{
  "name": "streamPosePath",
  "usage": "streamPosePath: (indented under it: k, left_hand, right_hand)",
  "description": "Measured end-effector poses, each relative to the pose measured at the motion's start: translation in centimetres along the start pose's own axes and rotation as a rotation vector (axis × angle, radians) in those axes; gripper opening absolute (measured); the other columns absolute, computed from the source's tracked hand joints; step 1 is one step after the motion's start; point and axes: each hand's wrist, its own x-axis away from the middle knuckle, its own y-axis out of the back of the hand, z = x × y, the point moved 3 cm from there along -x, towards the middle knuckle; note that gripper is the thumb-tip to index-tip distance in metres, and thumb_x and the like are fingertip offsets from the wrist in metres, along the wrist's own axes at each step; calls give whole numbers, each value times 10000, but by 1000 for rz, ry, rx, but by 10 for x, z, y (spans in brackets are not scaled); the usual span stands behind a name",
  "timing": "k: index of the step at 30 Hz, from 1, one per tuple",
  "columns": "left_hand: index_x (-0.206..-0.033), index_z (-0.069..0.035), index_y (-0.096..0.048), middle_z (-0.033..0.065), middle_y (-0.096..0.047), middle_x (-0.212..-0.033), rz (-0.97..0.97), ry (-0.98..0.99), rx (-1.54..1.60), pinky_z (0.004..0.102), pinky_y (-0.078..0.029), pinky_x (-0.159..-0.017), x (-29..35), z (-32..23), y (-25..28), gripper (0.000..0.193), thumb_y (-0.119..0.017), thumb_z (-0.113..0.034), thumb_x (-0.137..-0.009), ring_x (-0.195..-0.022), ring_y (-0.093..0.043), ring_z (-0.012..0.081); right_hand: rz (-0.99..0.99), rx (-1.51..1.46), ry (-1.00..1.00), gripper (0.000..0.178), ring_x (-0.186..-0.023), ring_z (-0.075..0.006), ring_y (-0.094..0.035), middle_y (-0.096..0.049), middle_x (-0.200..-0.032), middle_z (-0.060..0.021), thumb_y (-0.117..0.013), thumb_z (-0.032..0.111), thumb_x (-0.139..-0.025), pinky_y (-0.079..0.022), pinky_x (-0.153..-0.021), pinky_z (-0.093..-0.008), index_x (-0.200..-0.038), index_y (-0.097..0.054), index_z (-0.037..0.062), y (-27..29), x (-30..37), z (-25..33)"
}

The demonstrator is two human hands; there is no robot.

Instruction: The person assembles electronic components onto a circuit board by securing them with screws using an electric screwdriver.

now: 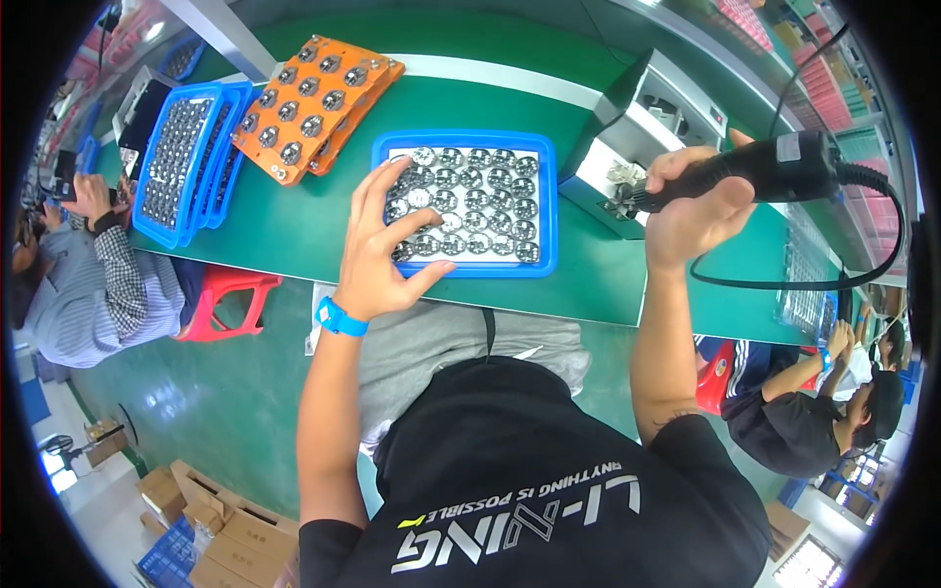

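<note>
A blue tray (546,201) with a white liner lies in front of me, filled with rows of small round metal parts (475,199). My left hand (380,235) reaches over its left side, fingers spread, with fingertips resting on or just above parts there. Off to the right, my right hand (701,206) is wrapped round a black electric screwdriver (784,167) that lies nearly level, its cable curling from the rear end. The tool's front end points at the opening of a grey metal box-shaped machine (652,108); whether it touches anything inside cannot be made out.
Orange plates (314,108) carrying round metal parts lie stacked at the back left. Beside them stand more blue trays (186,162) of parts. A clear tray (809,269) sits farther right on the green bench (323,230). People work on both sides; a red stool (230,299) stands left.
</note>
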Motion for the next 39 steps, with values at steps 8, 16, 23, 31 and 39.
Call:
streamPosePath:
  k: [8, 16, 23, 31, 39]
  left_hand:
    - [-965, -98, -724, 227, -407, -1478, -6, -7, 46, 553, -328, -1089, 2, 7, 2, 395, -834, -321, -658, -1348, -353, 474]
    - [-1019, -91, -707, 245, -401, -1474, 4, -41, 119, 572, -312, -1088, 0, 12, 2, 445, -858, -283, -648, -1342, -354, 473]
    - [-912, -140, -775, 196, -474, -1439, 25, -98, 68, 601, -234, -1115, 6, 11, 3, 321, -853, -301, -645, -1361, -368, 417]
    - [-876, -135, -778, 160, -502, -1417, 86, -103, 47, 631, -253, -1089, 5, 11, 0, 287, -825, -320, -662, -1343, -395, 414]
    - [-858, -128, -772, 132, -498, -1422, 82, -83, 29, 667, -254, -1075, 5, 7, 4, 278, -830, -298, -646, -1350, -387, 399]
  right_hand:
    - [4, -37, -223, 691, -458, -194, -461, -472, -605, -83, -407, 666, -963, -403, -473, -343, -1265, -377, 46, -10, 27, -3]
    - [-160, -360, -234, 861, -440, -211, -475, -502, -625, -90, -291, 854, -847, -408, -477, -342, -1357, -303, 160, -83, 99, 7]
    - [-17, -281, -81, 928, -465, -210, -506, -537, -666, -100, -271, 885, -804, -459, -496, -345, -1370, -278, 149, -98, 120, 1]
    - [9, -187, -117, 906, -479, -213, -513, -536, -684, -108, -332, 860, -814, -474, -494, -348, -1352, -261, 134, -105, 126, -3]
    - [83, -271, -92, 902, -496, -212, -522, -541, -708, -106, -344, 851, -816, -481, -504, -347, -1358, -235, 138, -103, 124, -5]
